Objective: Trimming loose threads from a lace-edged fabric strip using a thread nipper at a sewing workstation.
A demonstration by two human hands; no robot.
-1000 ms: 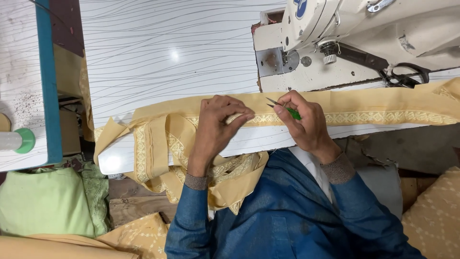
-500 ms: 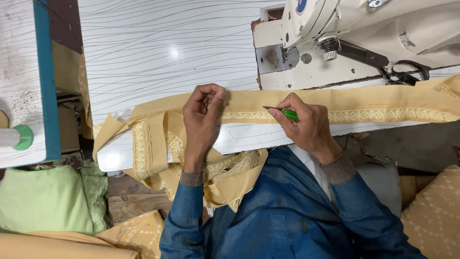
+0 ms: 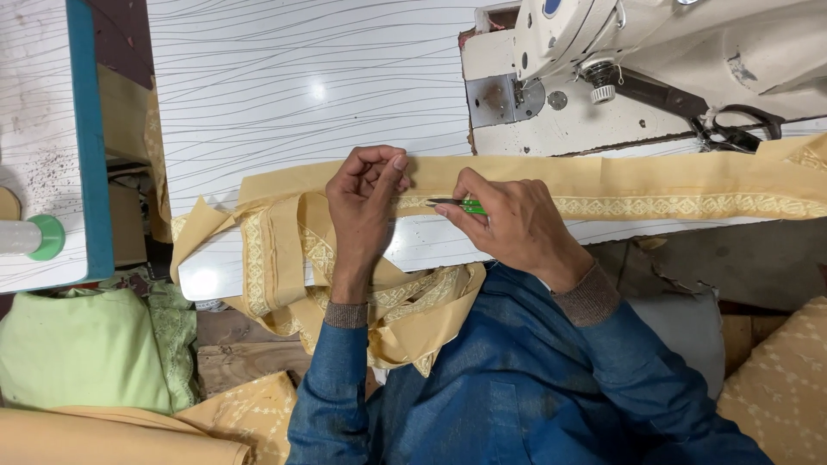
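Where the long yellow fabric strip [image 3: 603, 176] is laid across the white tabletop [image 3: 301, 95] in the head view, it is pinched near its upper edge by the left hand [image 3: 366, 202], whose thumb and fingertips are closed on the cloth. A small green-handled thread snipper [image 3: 461, 205] is gripped in the right hand [image 3: 508, 226], with its metal tip pointed left and laid on the patterned border of the strip, just beside the left hand. The strip is stretched rightward past the frame edge and is folded in loose loops over the near edge of the tabletop on the left, down to the person's lap. A cream sewing machine [image 3: 655, 52] is set at the upper right, behind the strip, and black scissors [image 3: 732, 133] are rested beside its base. A light green cloth bundle [image 3: 86, 353] is seen at the lower left, below a second table with a teal edge [image 3: 86, 138]. Both forearms are covered by blue sleeves.
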